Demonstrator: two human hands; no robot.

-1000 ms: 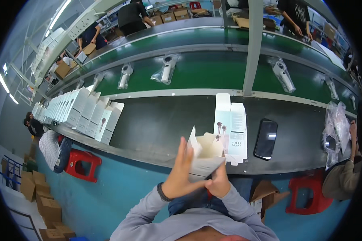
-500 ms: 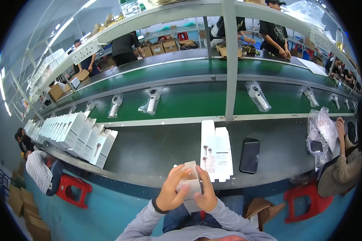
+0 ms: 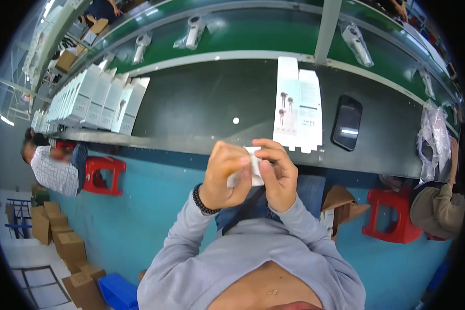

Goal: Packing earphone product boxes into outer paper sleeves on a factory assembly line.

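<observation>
Between my hands, over the bench's near edge, is a white carton point(image 3: 254, 164), largely hidden by my fingers. My left hand point(image 3: 226, 173), with a dark beaded bracelet at its wrist, is closed on the carton's left side. My right hand point(image 3: 279, 174) pinches its upper right side, thumb and fingers at the end flaps. Just beyond my right hand, flat unfolded printed cartons point(image 3: 309, 108) lie side by side on the dark bench point(image 3: 201, 106). To their right rests a black phone point(image 3: 347, 122).
Standing white cartons point(image 3: 129, 106) form a row at the left. Bagged white handheld devices point(image 3: 195, 33) lie on the green conveyor point(image 3: 230, 39) behind a metal post point(image 3: 327, 31). Plastic bags point(image 3: 433, 137) and a seated person are at right. Red stools point(image 3: 392, 217) stand on the blue floor.
The view has tilted down, so the bench sits higher in the picture. Both hands have shifted their grip and now cover more of the carton, around its top end.
</observation>
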